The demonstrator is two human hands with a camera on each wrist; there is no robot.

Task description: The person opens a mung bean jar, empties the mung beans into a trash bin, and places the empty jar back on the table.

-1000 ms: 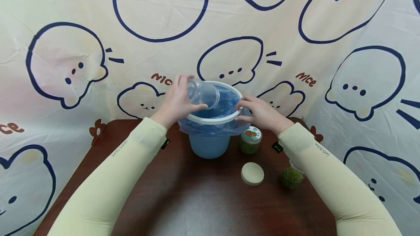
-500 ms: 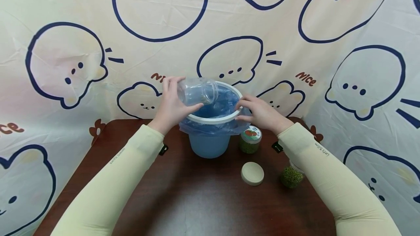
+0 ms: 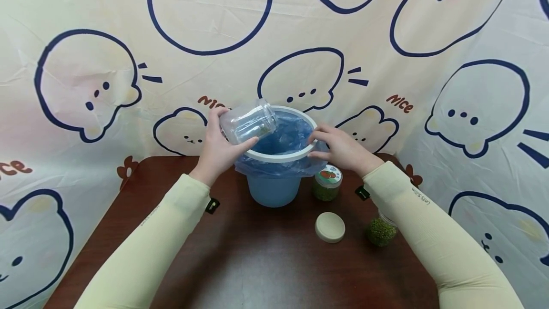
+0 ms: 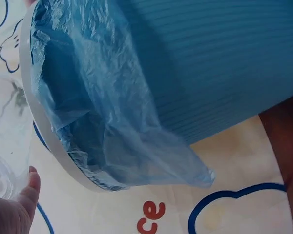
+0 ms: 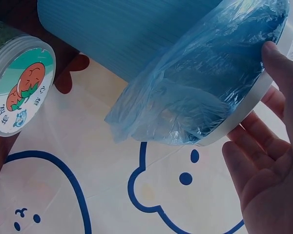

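Observation:
My left hand point(image 3: 218, 149) grips a clear plastic jar point(image 3: 245, 120), tipped on its side at the left of a blue trash bin point(image 3: 274, 190). Its mouth points right and slightly up, above the bin's opening. A small dark greenish bit shows inside near the mouth. The bin has a white rim ring point(image 3: 279, 158) and a blue plastic bag point(image 3: 296, 169) lining it, folded over outside. With my right hand point(image 3: 343, 149) I hold the rim's right side; in the right wrist view the thumb point(image 5: 278, 61) lies on the inner side and the other fingers outside.
Right of the bin stands a lidded jar point(image 3: 327, 189) of green contents with a fruit-printed top. Nearer lie a cream lid point(image 3: 330, 227) and a jar of green beans point(image 3: 381, 231), partly behind the right sleeve. A cartoon-printed cloth point(image 3: 206, 75) hangs behind the brown table point(image 3: 257, 261).
My left hand has drawn the jar left, away from over the bin's middle, and its mouth has turned upward. The right hand keeps its hold on the rim.

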